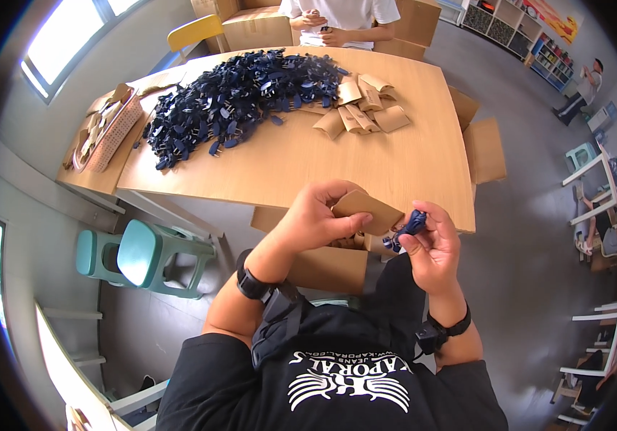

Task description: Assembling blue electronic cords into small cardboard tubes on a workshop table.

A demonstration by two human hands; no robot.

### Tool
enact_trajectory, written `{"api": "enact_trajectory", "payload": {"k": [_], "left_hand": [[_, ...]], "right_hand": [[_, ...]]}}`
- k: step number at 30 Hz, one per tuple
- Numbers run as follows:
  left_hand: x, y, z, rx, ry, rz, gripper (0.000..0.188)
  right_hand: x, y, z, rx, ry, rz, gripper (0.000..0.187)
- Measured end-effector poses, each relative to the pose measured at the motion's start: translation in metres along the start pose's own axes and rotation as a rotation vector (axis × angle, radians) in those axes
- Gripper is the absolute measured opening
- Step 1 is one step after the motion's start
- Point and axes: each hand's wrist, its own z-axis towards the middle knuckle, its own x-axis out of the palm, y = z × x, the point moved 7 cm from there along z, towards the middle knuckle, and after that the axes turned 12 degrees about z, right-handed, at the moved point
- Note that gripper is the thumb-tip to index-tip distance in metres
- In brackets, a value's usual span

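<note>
My left hand (314, 219) grips a folded brown cardboard sleeve (374, 212), thumb on its near face. Just to the right, my right hand (436, 248) pinches a small dark blue bundled cable (414, 223) between thumb and fingers. The bundle is beside the sleeve's right end; whether they touch is unclear. Below both hands an open cardboard box (326, 269) is partly hidden, with some brown pieces inside. On the table (279, 169) lies a big heap of dark blue corded pieces (236, 100), some with metal prongs. Several brown cardboard sleeves (355, 118) lie to its right.
A pink basket (112, 136) of cardboard pieces stands at the table's left. Across the table, a person in white (341, 14) holds a small dark item. Green stools (146, 255) stand at lower left. Cartons (484, 147) sit by the table's right edge.
</note>
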Motion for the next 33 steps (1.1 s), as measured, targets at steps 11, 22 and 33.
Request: {"api": "enact_trajectory", "payload": {"k": [11, 22, 33], "left_hand": [[0.034, -0.008, -0.011, 0.264, -0.082, -0.162, 0.006], [0.043, 0.015, 0.010, 0.189, 0.087, 0.285, 0.027], [0.053, 0.010, -0.003, 0.118, 0.030, 0.416, 0.026]], "right_hand": [[0.007, -0.009, -0.020, 0.107, 0.053, 0.033, 0.036], [0.005, 0.054, 0.011, -0.222, 0.019, -0.067, 0.035], [0.012, 0.047, 0.004, -0.353, 0.066, -0.176, 0.028]]}}
